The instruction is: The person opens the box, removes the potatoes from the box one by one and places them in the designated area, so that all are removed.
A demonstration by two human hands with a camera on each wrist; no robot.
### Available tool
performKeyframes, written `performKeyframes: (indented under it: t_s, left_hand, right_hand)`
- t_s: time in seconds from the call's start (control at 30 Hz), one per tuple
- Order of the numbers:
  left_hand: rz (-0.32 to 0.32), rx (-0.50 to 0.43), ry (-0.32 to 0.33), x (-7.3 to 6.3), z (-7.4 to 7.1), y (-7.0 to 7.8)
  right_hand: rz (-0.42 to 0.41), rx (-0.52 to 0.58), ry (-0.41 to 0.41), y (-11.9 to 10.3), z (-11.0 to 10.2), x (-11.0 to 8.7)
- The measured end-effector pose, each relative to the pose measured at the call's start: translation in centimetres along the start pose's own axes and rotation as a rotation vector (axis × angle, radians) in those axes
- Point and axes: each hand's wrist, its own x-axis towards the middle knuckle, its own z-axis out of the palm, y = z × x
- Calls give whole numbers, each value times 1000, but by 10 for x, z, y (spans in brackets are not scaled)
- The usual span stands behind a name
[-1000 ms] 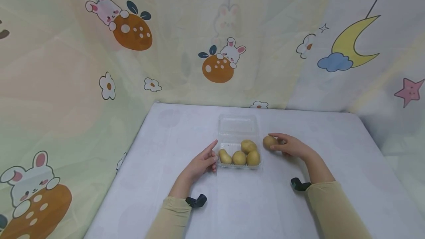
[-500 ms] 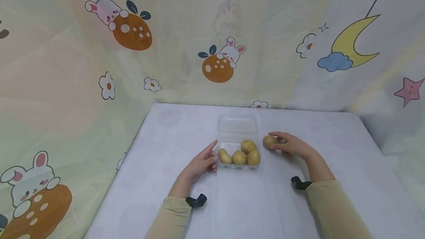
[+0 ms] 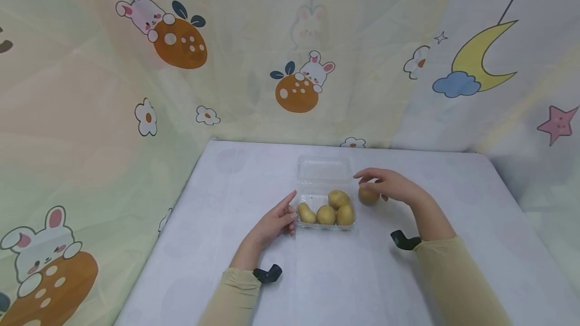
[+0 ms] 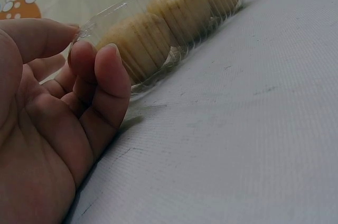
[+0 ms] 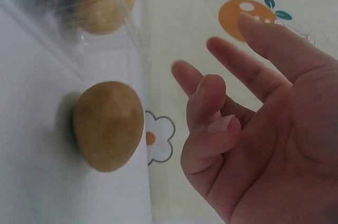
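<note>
A clear plastic box point(image 3: 312, 226) with its lid point(image 3: 323, 169) laid back holds several potatoes point(image 3: 326, 215). At its left side my left hand point(image 3: 274, 223) pinches the rim between thumb and fingers; the index finger points along the side in the head view. One loose potato point(image 5: 108, 126) rests on the table just right of the box. My right hand point(image 3: 389, 184) hovers over that potato, partly hiding it in the head view. In the right wrist view the hand is apart from it, fingers loosely bent around nothing.
A white cloth covers the table point(image 3: 344, 280). Behind it hangs a curtain point(image 3: 244, 89) printed with rabbits, flowers and a moon. Black wrist cameras sit at the left wrist point(image 3: 267, 273) and the right wrist point(image 3: 405, 240).
My right hand has let go of the loose potato and risen slightly up and to the left. The potato stays in place. My left hand and the box have not moved.
</note>
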Motion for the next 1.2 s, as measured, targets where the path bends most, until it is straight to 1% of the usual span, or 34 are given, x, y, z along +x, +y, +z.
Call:
performKeyframes:
  t_s: [0.2,0.3,0.47,0.7,0.77,0.83,0.93,1.0,1.07,1.2]
  left_hand:
    - [2,2,0,0,0,0]
    - [-4,7,7,0,0,0]
    - [-13,6,11,0,0,0]
    - [-6,-1,7,-1,0,2]
    - [-6,-8,1,0,0,1]
    - [-4,-13,-5,0,1,1]
    - [-8,-11,-5,0,1,1]
    - [-7,-4,2,0,1,1]
    - [-8,1,9,0,0,1]
    - [-14,-1,12,0,0,0]
  right_hand:
    - [1,8,-91,-16,5,10]
    - [8,7,-134,-18,11,16]
    - [34,-12,-155,-21,21,24]
    - [-35,-5,-188,-29,31,32]
    - [-36,-26,-186,-30,31,33]
    - [-33,-77,-166,-32,30,33]
    - [-6,-160,-123,-35,27,31]
    - [12,-204,-111,-40,25,30]
    - [35,-214,-130,-44,25,29]
    - [69,-216,-204,-51,27,31]
